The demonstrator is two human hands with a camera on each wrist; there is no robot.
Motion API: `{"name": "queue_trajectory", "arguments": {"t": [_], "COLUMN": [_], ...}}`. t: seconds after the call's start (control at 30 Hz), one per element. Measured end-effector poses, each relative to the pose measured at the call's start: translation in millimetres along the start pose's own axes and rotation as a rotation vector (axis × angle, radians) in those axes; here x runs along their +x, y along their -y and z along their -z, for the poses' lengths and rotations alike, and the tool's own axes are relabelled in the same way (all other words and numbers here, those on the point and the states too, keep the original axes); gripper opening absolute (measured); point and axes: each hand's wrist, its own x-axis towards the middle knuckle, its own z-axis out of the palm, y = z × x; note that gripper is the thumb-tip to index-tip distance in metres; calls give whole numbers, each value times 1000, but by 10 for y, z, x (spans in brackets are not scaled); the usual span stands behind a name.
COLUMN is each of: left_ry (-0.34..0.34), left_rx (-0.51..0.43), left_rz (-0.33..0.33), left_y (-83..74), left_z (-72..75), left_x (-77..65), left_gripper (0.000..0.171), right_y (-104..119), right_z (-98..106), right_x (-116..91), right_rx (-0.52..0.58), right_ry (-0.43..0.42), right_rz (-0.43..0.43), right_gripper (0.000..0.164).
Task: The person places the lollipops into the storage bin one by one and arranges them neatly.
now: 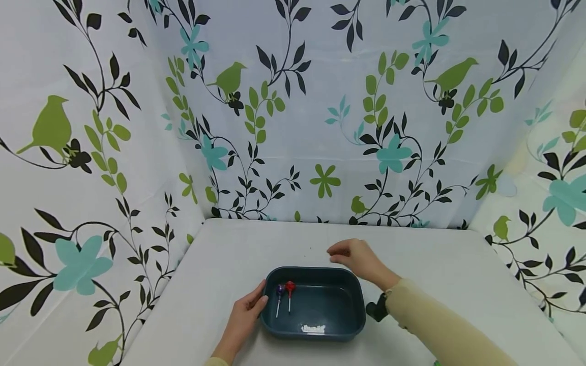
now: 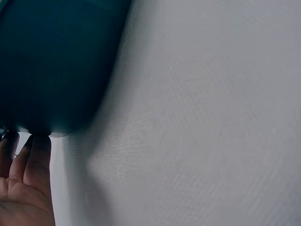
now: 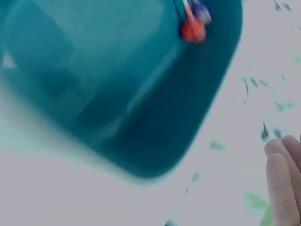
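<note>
A dark teal plastic tray (image 1: pixel 320 330) stands on the white table in the head view. Inside it, at the left, a purple lollipop (image 1: pixel 280 290) and a red lollipop (image 1: pixel 290 287) lie side by side, sticks toward the near side. My left hand (image 1: pixel 243 316) holds the tray's left side, thumb at the rim; the left wrist view shows its fingertips (image 2: pixel 41 141) against the outer wall. Past the tray's far right corner, my right hand (image 1: pixel 356 258) hovers with loosely bent fingers and nothing visible in them. Its fingers (image 3: pixel 281 183) appear beside the tray in the right wrist view.
White table surface (image 1: pixel 256 244) surrounds the tray. A patterned curtain (image 1: pixel 320 127) with birds and leaves encloses the back and sides. A black wrist-worn device (image 1: pixel 377 308) sits at the right sleeve, close to the tray's right edge. Tiny dark specks dot the table behind the tray.
</note>
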Motion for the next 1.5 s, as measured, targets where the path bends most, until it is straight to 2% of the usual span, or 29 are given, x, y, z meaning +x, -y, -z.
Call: {"name": "queue_trajectory", "arguments": {"t": [0.13, 0.33, 0.43, 0.57, 0.7, 0.83, 1.1, 1.3, 1.43, 1.5], "left_ry": [-22, -27, -33, -35, -22, -8, 41, 50, 51, 52], "left_rx": [23, 40, 54, 72, 72, 58, 34, 36, 35, 39], "left_rz": [20, 45, 49, 64, 82, 90, 95, 98, 100, 99], "left_y": [-20, -56, -67, -68, -61, -52, -49, -57, -54, -54], "left_z": [38, 99, 129, 162, 151, 98, -34, -33, -37, -40], "left_x": [-9, -37, -46, -48, -33, -13, 7, -12, -4, 5], "left_gripper": [49, 50, 50, 51, 52, 52, 54, 55, 55, 55], "right_y": [-342, -900, -1169, -1476, -1708, -1894, -2078, -2119, -2121, -2101], "right_z": [504, 1180, 1426, 1599, 1594, 1482, 1229, 1060, 944, 885], "right_x": [-338, -996, -1328, -1714, -2055, -2349, -2724, -2751, -2748, -2728], "right_rx": [31, -32, -68, -85, -77, -42, 44, 65, 44, 0], "right_ry": [-111, -244, -277, -290, -280, -266, -231, -202, -186, -181], "right_rz": [-73, -211, -295, -391, -481, -560, -679, -681, -636, -608], "right_gripper": [24, 35, 43, 49, 53, 53, 53, 46, 44, 45]}}
